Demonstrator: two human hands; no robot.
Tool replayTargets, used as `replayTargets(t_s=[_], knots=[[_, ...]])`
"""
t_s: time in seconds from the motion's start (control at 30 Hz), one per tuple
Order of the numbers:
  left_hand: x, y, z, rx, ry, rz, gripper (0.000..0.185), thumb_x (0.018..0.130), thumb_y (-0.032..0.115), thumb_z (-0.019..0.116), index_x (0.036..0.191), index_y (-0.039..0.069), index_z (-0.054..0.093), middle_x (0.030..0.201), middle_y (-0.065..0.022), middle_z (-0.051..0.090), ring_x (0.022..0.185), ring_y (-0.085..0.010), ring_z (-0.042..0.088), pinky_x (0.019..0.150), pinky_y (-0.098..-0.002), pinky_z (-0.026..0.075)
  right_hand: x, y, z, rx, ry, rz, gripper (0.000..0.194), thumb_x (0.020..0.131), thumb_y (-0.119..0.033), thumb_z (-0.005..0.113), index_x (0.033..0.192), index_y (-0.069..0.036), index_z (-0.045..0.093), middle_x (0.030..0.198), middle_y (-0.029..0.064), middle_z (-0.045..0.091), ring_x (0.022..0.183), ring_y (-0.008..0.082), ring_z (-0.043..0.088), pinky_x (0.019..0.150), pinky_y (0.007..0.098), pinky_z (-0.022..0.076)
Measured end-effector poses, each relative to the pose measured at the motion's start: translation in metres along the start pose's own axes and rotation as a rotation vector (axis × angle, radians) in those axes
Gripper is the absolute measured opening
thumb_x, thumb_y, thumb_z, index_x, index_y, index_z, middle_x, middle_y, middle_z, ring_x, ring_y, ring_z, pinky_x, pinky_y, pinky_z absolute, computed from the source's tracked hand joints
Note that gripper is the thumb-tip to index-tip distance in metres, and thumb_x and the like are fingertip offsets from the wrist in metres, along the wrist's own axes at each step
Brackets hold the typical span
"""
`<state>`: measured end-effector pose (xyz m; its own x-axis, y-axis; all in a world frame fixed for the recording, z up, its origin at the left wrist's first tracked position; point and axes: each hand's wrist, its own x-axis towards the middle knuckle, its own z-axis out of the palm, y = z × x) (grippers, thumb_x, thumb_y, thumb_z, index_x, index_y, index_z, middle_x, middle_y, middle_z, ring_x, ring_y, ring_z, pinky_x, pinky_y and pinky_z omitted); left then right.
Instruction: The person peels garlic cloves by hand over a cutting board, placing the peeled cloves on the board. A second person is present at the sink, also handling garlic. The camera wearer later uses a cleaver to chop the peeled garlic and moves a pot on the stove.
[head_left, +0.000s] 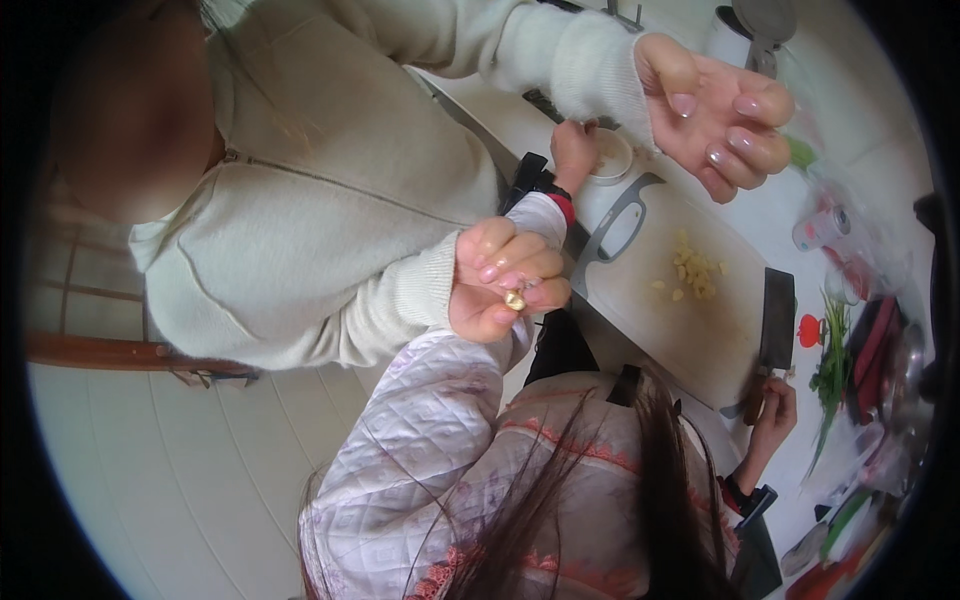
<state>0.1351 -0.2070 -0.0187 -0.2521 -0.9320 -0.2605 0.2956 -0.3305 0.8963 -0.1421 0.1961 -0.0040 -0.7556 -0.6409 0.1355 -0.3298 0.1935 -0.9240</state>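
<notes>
My left hand (574, 154) is at the near rim of a small white bowl (616, 169), its fingers bent against the edge and partly hidden. A cleaver (778, 319) with a dark blade lies along the right side of a cutting board (675, 337). My right hand (776, 412) is around its handle. Chopped pale yellow pieces (696, 270) sit in a loose pile on the board, which has a grey handle at its upper left. Black bands are on both my wrists.
A co-worker in a cream zip sweater (337, 187) stands at the left, both hands raised; one holds a small peeled, pale piece (514, 300). Green onions (832, 360), a can (821, 227), a red tomato-shaped item (809, 331) and plastic bags lie along the counter's right side.
</notes>
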Motion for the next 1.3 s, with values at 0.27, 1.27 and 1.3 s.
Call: replayTargets(t_s=[0.27,1.27,1.3], knots=[[0.149,-0.046,0.044,0.182,0.104,0.372,0.014,0.084,0.002,0.049,0.089,-0.005,0.061,0.07,-0.0137,0.061,0.056,-0.0282,0.06,0.042,-0.0401,0.045,-0.002,0.01,-0.003,0.068,-0.042,0.096,0.009,0.092,-0.002,0.047,0.09,0.001,0.056,0.088,0.0048,0.058,0.083,0.0118,0.053,0.078,0.0222,0.0412],[-0.161,-0.057,0.175,-0.11,-0.682,-0.478,0.013,0.09,0.015,0.053,0.092,0.003,0.053,0.074,-0.0063,0.057,0.058,-0.0144,0.055,0.05,-0.0259,0.043,0.012,-0.014,0.043,0.521,-0.155,0.201,0.02,0.088,-0.006,0.046,0.103,-0.004,0.059,0.082,0.0002,0.053,0.065,0.007,0.048,0.056,0.0198,0.0388],[-0.172,-0.064,0.179,-0.083,-0.765,-0.51,0.014,0.09,0.016,0.053,0.092,0.002,0.053,0.074,-0.0067,0.056,0.058,-0.0149,0.055,0.05,-0.026,0.043,0.011,-0.019,0.046,0.528,-0.183,0.189,0.02,0.087,-0.006,0.044,0.1,-0.003,0.059,0.078,0.0009,0.054,0.066,0.008,0.05,0.058,0.0195,0.0397]])
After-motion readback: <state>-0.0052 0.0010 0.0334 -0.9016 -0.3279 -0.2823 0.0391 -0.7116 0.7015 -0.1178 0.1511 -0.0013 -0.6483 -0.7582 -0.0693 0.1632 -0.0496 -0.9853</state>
